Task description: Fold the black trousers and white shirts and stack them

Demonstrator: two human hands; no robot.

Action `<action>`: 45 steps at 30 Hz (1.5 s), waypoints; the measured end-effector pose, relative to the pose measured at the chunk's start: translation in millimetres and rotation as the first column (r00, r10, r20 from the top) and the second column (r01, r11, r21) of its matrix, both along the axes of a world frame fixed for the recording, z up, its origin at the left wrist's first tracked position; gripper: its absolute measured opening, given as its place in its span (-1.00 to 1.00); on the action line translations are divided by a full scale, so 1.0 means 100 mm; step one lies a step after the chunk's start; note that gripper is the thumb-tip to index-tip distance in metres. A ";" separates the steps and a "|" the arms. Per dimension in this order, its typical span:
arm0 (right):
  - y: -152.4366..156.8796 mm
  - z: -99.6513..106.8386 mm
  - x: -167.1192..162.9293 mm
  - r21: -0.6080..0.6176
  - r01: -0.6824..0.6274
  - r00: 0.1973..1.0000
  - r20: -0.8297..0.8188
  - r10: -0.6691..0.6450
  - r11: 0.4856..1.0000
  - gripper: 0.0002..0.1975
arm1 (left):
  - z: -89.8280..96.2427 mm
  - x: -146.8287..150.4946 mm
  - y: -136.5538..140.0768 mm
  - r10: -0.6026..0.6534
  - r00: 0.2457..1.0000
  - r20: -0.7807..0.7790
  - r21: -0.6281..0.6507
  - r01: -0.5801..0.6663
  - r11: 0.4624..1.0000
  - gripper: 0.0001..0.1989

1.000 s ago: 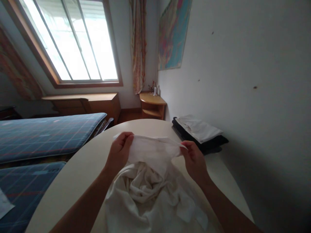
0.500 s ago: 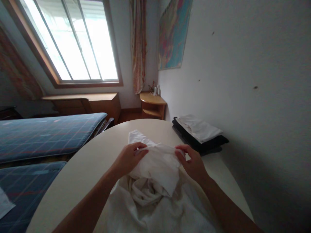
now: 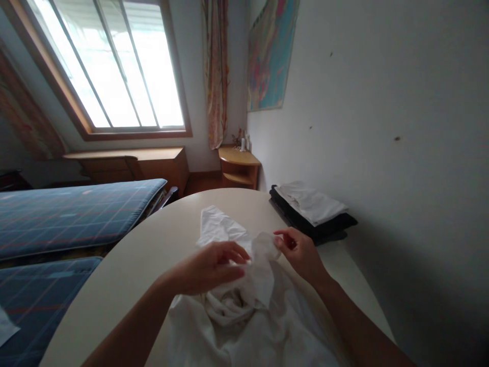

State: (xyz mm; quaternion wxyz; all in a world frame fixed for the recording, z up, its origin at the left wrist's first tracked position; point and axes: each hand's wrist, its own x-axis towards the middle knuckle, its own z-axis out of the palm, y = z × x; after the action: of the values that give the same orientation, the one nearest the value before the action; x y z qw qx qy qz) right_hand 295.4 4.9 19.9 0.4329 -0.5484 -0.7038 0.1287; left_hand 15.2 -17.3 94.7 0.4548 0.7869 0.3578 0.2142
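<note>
A crumpled white garment (image 3: 252, 336) is spread over the near part of a round cream table. One flat white end of it (image 3: 219, 224) points away toward the far left, and a twisted bunch of folds lies at its middle. My right hand (image 3: 300, 252) pinches a thin raised part of the cloth between thumb and fingertips. Beside that raised part is my left hand (image 3: 210, 267), slightly blurred, its thumb and fingers apart around the cloth's left side. Whether its fingertips touch the fabric is hard to see.
A folded stack with a white piece (image 3: 311, 201) atop dark cloth (image 3: 328, 229) sits at the table's right, near the wall. Blue plaid mattresses (image 3: 76, 214) stand left of the round table (image 3: 126, 285). A corner shelf (image 3: 239, 155) is beyond it.
My left hand has let go of the cloth's edge and moved right and nearer. The edge once stretched between both hands is now gathered up by my right hand.
</note>
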 end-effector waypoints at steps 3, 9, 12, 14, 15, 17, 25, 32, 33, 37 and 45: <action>-0.07 0.02 -0.01 -0.054 -0.137 0.990 0.020 0.138 0.989 -0.64 | 0.06 0.00 -0.10 -0.254 0.962 -0.099 -0.133 0.240 0.962 -0.67; -0.25 0.16 -0.11 0.029 -0.548 0.822 0.202 0.532 0.836 -0.39 | 0.05 -0.01 -0.09 -0.360 0.928 -0.093 -0.170 0.341 0.925 -0.68; -0.30 0.19 -0.18 0.015 -0.546 0.803 0.296 0.518 0.838 -0.54 | -0.04 0.01 -0.01 -0.210 0.977 -0.046 -0.090 0.206 0.974 -0.67; -0.31 0.20 -0.22 -0.002 -0.537 0.794 0.338 0.506 0.844 -0.75 | -0.16 0.03 0.08 0.006 1.000 0.005 0.087 -0.007 0.996 -0.68; -0.32 0.20 -0.24 -0.004 -0.541 0.788 0.347 0.508 0.841 -0.82 | -0.23 0.05 0.12 0.091 0.995 0.036 0.167 -0.095 0.981 -0.68; -0.31 0.19 -0.25 0.005 -0.554 0.781 0.347 0.519 0.832 -0.87 | -0.36 0.06 0.19 0.116 0.993 0.037 0.203 -0.121 0.972 -0.62; -0.20 0.07 -0.16 -0.007 -0.460 0.861 0.240 0.449 0.888 -0.87 | -0.46 0.02 0.19 -0.060 0.972 -0.227 0.024 0.067 0.997 -0.59; -0.12 0.06 0.09 -0.134 -0.342 0.929 0.101 0.356 0.930 -0.88 | -0.30 0.04 0.06 -0.361 0.864 -0.350 -0.138 0.334 0.932 -0.79; -0.11 0.07 0.10 -0.135 -0.340 0.931 0.089 0.353 0.931 -0.83 | -0.29 0.04 0.07 -0.360 0.870 -0.336 -0.148 0.329 0.933 -0.77; -0.12 0.10 0.12 -0.133 -0.368 0.919 0.100 0.381 0.920 -0.57 | -0.39 0.00 0.20 -0.061 0.979 -0.196 -0.017 0.058 0.998 -0.64; -0.12 0.13 0.11 -0.054 -0.499 0.857 0.117 0.502 0.865 -0.54 | -0.77 -0.06 0.40 0.139 0.907 -0.397 0.294 -0.018 0.956 -0.18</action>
State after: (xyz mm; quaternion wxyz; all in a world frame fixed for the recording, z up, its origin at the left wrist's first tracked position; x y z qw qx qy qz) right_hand 306.3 -7.0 33.0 0.3328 -0.3584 -0.8468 0.2091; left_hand 8.7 22.3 17.5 0.2423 0.8561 0.4431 0.1101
